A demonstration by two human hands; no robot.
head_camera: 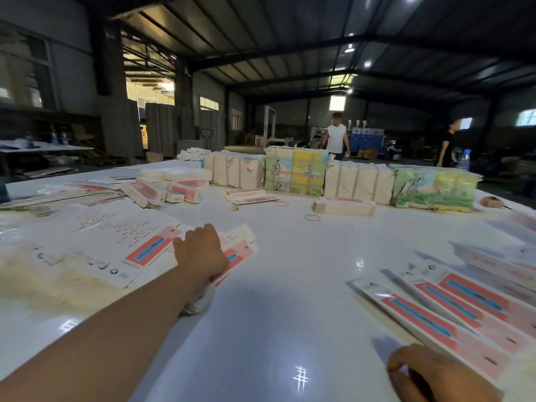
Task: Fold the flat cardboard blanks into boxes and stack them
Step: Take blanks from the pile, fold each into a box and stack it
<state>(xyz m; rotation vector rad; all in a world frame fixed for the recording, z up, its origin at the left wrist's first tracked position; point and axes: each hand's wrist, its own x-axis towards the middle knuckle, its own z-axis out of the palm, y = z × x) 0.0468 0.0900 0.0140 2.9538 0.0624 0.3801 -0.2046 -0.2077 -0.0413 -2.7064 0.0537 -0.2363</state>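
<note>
Left hand [200, 253] reaches out over the white worktop [290, 271], palm down on a pile of flat cardboard blanks [237, 245]; fingers curl over the pile's far edge and grip it. More blanks, printed with a red-and-blue panel, fan out just left of that hand [121, 248]. Right hand [435, 375] sits at the near right corner, fingers curled, thumb against the fingers; whether it holds anything cannot be told. Just beyond the right hand lies a row of flat folded boxes [452, 309], overlapping, red-blue side up. Far ahead of the left hand, a loose heap of folded boxes [174, 184]. Ahead of both hands, wrapped bundles [295, 172] stand in a line along the worktop's far edge; contents hidden by the wrapping. Rubber bands [312, 218] lie between hands and bundles. A small stack of blanks [343, 206] sits beside them. Two people [336, 137] stand beyond the worktop.
</note>
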